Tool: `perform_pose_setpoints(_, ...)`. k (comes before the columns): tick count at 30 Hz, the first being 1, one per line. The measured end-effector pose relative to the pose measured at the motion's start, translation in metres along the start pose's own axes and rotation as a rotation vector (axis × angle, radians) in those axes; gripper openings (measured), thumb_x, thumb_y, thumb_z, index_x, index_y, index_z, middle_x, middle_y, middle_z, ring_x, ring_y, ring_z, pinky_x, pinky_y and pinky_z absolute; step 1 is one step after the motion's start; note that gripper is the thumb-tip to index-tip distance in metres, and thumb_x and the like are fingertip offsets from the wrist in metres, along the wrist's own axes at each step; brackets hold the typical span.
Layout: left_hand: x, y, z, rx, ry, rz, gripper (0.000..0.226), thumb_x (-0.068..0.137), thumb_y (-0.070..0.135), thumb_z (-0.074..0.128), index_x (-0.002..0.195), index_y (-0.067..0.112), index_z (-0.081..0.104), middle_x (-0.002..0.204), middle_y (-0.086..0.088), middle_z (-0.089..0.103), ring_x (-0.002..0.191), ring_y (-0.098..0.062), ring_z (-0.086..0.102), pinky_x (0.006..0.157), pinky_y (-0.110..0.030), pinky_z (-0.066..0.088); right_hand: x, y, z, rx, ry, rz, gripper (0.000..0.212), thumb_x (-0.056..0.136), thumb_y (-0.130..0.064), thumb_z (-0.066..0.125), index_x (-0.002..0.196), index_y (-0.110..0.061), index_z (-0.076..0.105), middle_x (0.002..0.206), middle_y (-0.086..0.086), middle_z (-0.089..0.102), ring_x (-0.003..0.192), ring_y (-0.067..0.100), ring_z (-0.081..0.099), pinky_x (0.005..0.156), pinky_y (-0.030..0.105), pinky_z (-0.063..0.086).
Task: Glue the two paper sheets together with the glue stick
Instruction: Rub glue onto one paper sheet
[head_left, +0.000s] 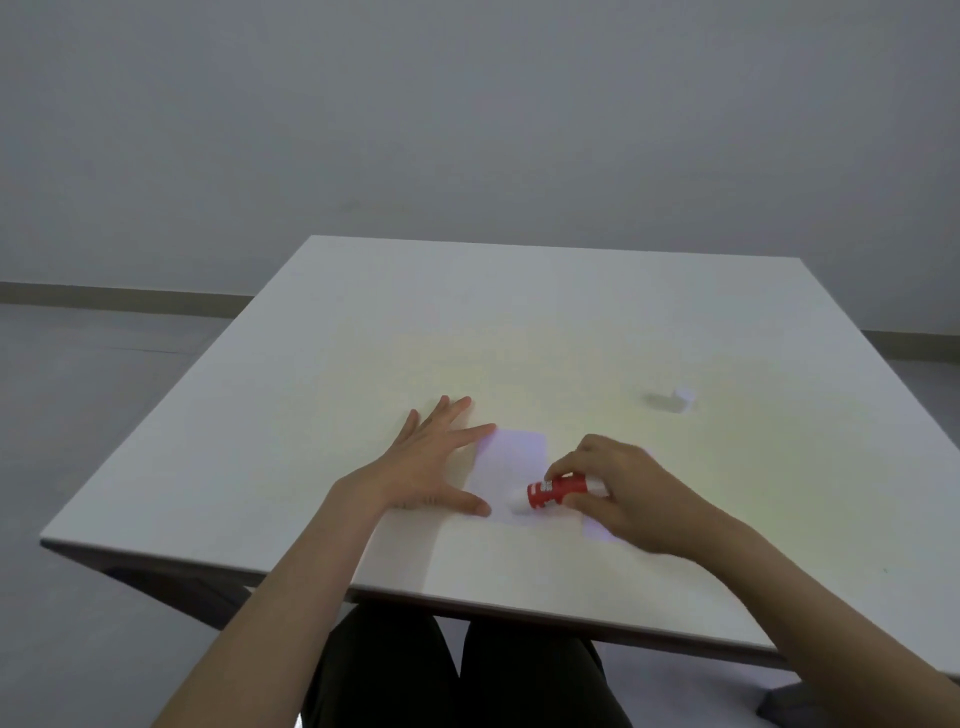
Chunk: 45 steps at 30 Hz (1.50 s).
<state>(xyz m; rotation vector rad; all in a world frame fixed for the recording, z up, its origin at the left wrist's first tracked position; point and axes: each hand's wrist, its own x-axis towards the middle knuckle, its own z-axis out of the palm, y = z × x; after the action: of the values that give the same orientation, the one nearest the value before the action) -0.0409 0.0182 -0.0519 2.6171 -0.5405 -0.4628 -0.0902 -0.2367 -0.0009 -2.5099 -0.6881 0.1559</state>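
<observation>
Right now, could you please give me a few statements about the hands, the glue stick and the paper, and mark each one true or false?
1. The right hand holds the red glue stick with its white tip on the paper sheet. True.
2. The left hand is lifted clear of the table. False: it lies flat and spread, its fingers at the sheet's left edge.
3. The glue stick's cap is on. False: the tip is bare, and a small white cap stands apart, far right on the table.
4. A second paper sheet shows partly under the right hand. True.
</observation>
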Motion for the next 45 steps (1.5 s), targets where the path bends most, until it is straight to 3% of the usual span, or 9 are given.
perform_pose_setpoints(4, -0.001, 0.002, -0.002, -0.002, -0.004, -0.003, 0.1, 0.065, 0.058, 0.074, 0.148, 0.04, 0.019, 0.161, 0.009, -0.01, 0.144, -0.007, -0.023, 0.116, -0.038, -0.018, 0.016, 0.012, -0.006, -0.018, 0.153, 0.168, 0.02, 0.092, -0.019, 0.056, 0.109, -0.016, 0.066, 0.091, 0.006, 0.055, 0.085, 0.022, 0.053, 0.077, 0.032, 0.042)
perform_pose_setpoints(7, -0.001, 0.001, -0.001, -0.029, -0.004, 0.0, 0.101, 0.065, 0.058, 0.074, 0.148, 0.04, 0.02, 0.161, 0.01, -0.01, 0.143, -0.005, -0.023, 0.116, -0.038, -0.019, 0.014, 0.011, 0.0, -0.016, 0.21, 0.199, 0.021, 0.092, -0.018, 0.056, 0.111, -0.015, 0.064, 0.093, 0.006, 0.054, 0.085, 0.023, 0.054, 0.076, 0.033, 0.043)
perform_pose_setpoints(13, 0.002, -0.001, 0.0, -0.008, -0.002, -0.002, 0.102, 0.063, 0.06, 0.073, 0.147, 0.042, 0.019, 0.16, 0.01, -0.01, 0.143, -0.005, -0.021, 0.114, -0.036, -0.019, -0.005, 0.011, -0.01, 0.053, -0.013, 0.082, 0.019, 0.087, -0.021, 0.061, 0.104, -0.027, 0.066, 0.09, -0.004, 0.054, 0.081, 0.006, 0.05, 0.07, 0.016, 0.037)
perform_pose_setpoints(16, 0.003, -0.002, 0.001, 0.017, -0.005, -0.008, 0.103, 0.061, 0.062, 0.072, 0.147, 0.042, 0.018, 0.161, 0.01, -0.009, 0.144, -0.006, -0.021, 0.114, -0.037, -0.018, 0.008, 0.015, -0.017, 0.054, -0.026, 0.114, 0.019, 0.089, -0.02, 0.06, 0.106, -0.025, 0.067, 0.097, 0.003, 0.058, 0.09, 0.016, 0.053, 0.076, 0.023, 0.039)
perform_pose_setpoints(22, 0.006, -0.002, 0.001, 0.03, 0.004, -0.015, 0.104, 0.058, 0.065, 0.072, 0.145, 0.044, 0.019, 0.161, 0.01, -0.006, 0.145, -0.007, -0.018, 0.114, -0.039, -0.016, 0.033, 0.015, -0.011, 0.02, 0.211, 0.288, 0.022, 0.092, -0.014, 0.055, 0.112, -0.01, 0.064, 0.101, 0.014, 0.056, 0.094, 0.027, 0.055, 0.076, 0.03, 0.038)
perform_pose_setpoints(25, 0.005, -0.002, 0.001, 0.029, 0.01, -0.013, 0.104, 0.057, 0.065, 0.071, 0.145, 0.044, 0.019, 0.161, 0.01, -0.006, 0.145, -0.007, -0.018, 0.114, -0.039, -0.016, 0.027, 0.001, -0.001, 0.05, 0.312, 0.245, 0.022, 0.091, -0.015, 0.056, 0.111, -0.01, 0.064, 0.099, 0.011, 0.055, 0.09, 0.026, 0.056, 0.074, 0.028, 0.037)
perform_pose_setpoints(31, 0.003, 0.001, 0.001, 0.026, 0.007, -0.022, 0.102, 0.06, 0.059, 0.075, 0.145, 0.042, 0.02, 0.161, 0.01, -0.006, 0.145, -0.009, -0.018, 0.116, -0.04, -0.015, 0.028, -0.019, 0.021, 0.13, 0.096, 0.12, 0.021, 0.091, -0.018, 0.056, 0.11, -0.016, 0.065, 0.092, 0.002, 0.052, 0.085, 0.018, 0.052, 0.074, 0.022, 0.036)
perform_pose_setpoints(38, 0.005, -0.003, 0.001, 0.014, 0.015, 0.0, 0.102, 0.058, 0.063, 0.073, 0.144, 0.043, 0.021, 0.161, 0.01, -0.004, 0.145, -0.007, -0.017, 0.115, -0.039, -0.016, 0.032, 0.002, 0.003, 0.047, 0.285, 0.276, 0.023, 0.092, -0.015, 0.054, 0.112, -0.011, 0.064, 0.102, 0.014, 0.057, 0.096, 0.028, 0.056, 0.079, 0.03, 0.039)
perform_pose_setpoints(45, 0.004, -0.002, 0.001, 0.007, 0.01, -0.01, 0.103, 0.058, 0.062, 0.073, 0.145, 0.042, 0.02, 0.161, 0.01, -0.006, 0.145, -0.008, -0.017, 0.116, -0.04, -0.016, 0.022, -0.016, 0.015, 0.104, 0.119, 0.072, 0.019, 0.09, -0.018, 0.058, 0.106, -0.018, 0.068, 0.091, 0.002, 0.054, 0.086, 0.02, 0.055, 0.074, 0.024, 0.039)
